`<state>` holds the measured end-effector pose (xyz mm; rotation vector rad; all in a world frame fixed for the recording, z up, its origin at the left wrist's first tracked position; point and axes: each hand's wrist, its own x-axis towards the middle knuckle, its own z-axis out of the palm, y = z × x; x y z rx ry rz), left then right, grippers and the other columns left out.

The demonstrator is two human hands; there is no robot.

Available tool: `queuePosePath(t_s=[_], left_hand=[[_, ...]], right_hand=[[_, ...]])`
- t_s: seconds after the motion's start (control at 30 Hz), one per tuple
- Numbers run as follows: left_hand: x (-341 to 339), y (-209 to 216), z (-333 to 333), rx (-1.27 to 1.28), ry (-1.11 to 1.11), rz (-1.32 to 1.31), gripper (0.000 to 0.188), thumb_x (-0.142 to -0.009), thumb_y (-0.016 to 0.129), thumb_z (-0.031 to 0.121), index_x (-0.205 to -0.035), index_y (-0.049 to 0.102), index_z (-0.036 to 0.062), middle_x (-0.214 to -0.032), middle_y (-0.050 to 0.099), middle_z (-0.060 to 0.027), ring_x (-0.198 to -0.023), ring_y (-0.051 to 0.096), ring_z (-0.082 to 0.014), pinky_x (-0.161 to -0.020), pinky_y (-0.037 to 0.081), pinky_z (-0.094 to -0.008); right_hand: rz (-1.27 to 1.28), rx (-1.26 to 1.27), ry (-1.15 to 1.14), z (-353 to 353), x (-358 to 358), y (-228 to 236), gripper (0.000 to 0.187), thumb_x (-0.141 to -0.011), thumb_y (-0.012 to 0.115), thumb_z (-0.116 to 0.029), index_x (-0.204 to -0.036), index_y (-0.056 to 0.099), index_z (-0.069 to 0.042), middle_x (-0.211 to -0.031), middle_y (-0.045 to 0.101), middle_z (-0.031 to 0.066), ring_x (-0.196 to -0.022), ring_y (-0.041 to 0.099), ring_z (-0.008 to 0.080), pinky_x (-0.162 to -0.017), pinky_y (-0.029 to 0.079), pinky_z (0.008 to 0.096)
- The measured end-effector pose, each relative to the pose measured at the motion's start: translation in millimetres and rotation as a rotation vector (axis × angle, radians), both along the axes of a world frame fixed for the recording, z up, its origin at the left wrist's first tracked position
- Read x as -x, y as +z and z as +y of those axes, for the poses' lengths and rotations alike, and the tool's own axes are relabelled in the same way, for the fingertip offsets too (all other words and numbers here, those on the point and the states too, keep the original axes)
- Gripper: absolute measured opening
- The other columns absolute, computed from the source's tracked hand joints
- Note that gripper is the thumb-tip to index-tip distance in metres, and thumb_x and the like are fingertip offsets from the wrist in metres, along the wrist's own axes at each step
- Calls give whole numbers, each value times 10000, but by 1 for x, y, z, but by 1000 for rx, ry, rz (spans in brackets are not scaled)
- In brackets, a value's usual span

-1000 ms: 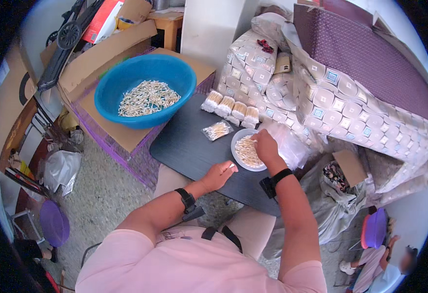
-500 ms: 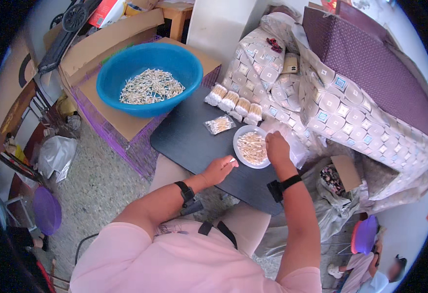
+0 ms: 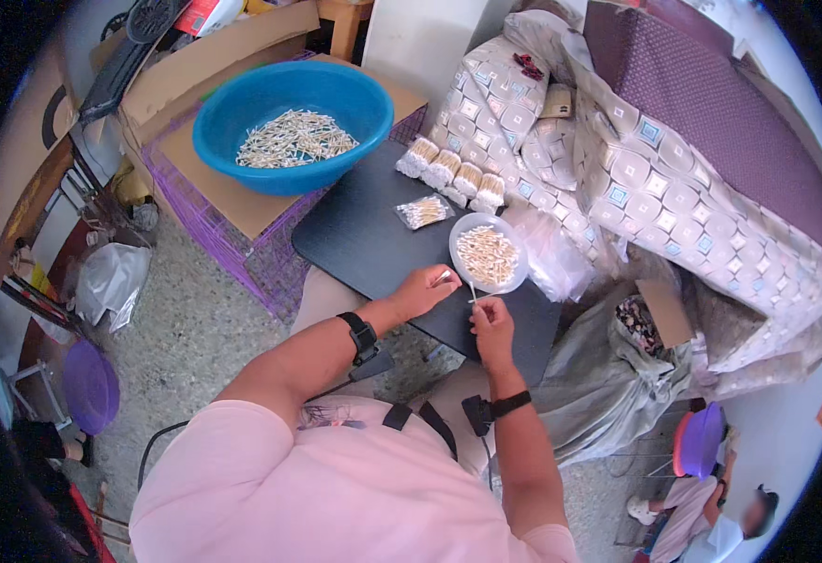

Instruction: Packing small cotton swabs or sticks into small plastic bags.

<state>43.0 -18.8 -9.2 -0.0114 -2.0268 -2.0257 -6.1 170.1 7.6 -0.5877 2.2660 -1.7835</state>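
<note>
My left hand [image 3: 422,293] is closed over the front part of the dark table, with pale cotton swab tips [image 3: 444,277] showing at its fingers. Close by on the right, my right hand [image 3: 493,330] pinches a cotton swab [image 3: 473,293], and a second one may be in the same pinch. Just beyond both hands sits a white bowl [image 3: 520,278] of loose cotton swabs [image 3: 486,255]. Behind the bowl lies a clear bag of swabs [image 3: 424,213]. Several bundled packs of swabs [image 3: 442,170] stand in a row at the table's far edge.
A large blue basin [image 3: 218,155] holding many loose swabs rests on cardboard over a purple wire cage [image 3: 233,258]. Clear plastic bags [image 3: 551,253] lie right of the bowl. Patterned cloth [image 3: 636,169] covers furniture behind. Another person [image 3: 711,516] sits at the lower right.
My right hand has moved from the bowl toward me and left, with a swab now in its fingers. My left hand has shifted slightly forward.
</note>
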Motion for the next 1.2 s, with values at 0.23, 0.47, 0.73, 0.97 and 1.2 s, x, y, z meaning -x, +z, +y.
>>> queuePosePath(t_s=[0.23, 0.47, 0.73, 0.97, 1.2], left_hand=[[3, -8, -1, 121, 4, -73, 176, -886, 634, 205, -994, 625, 66, -684, 522, 52, -631, 436, -34, -559, 381, -239], [1, 4, 2, 230, 25, -75, 202, -843, 672, 227, -954, 646, 61, -595, 499, 18, -556, 432, -62, -504, 374, -272], [-1, 0, 0, 209, 24, -37, 192, -849, 659, 219, -953, 652, 58, -679, 588, -11, -620, 497, -78, -577, 428, -274], [-5, 11, -1, 237, -30, -102, 161, -894, 629, 195, -973, 649, 56, -733, 594, 32, -672, 501, -49, -613, 437, -240], [-4, 14, -1, 254, 15, -10, 224, -900, 601, 254, -931, 646, 36, -724, 629, -56, -662, 563, -120, -626, 459, -301]], right_hand=[[251, -137, -87, -6, -5, -13, 69, -873, 615, -90, -892, 586, -30, -758, 612, 60, -657, 597, 140, -622, 485, 290], [359, -210, -117, -6, -10, -12, 81, -843, 633, -90, -901, 594, -49, -839, 625, 95, -699, 632, 216, -659, 502, 326], [405, -199, -114, -9, -15, -7, 85, -830, 640, -82, -897, 592, -61, -829, 611, 92, -686, 625, 223, -648, 502, 332], [372, -191, -132, -8, -14, -10, 103, -811, 654, -73, -890, 591, -54, -814, 601, 94, -668, 609, 217, -633, 494, 334], [364, -135, -124, -7, -11, -12, 96, -799, 658, -66, -867, 595, -39, -830, 596, 79, -667, 597, 187, -635, 492, 313]])
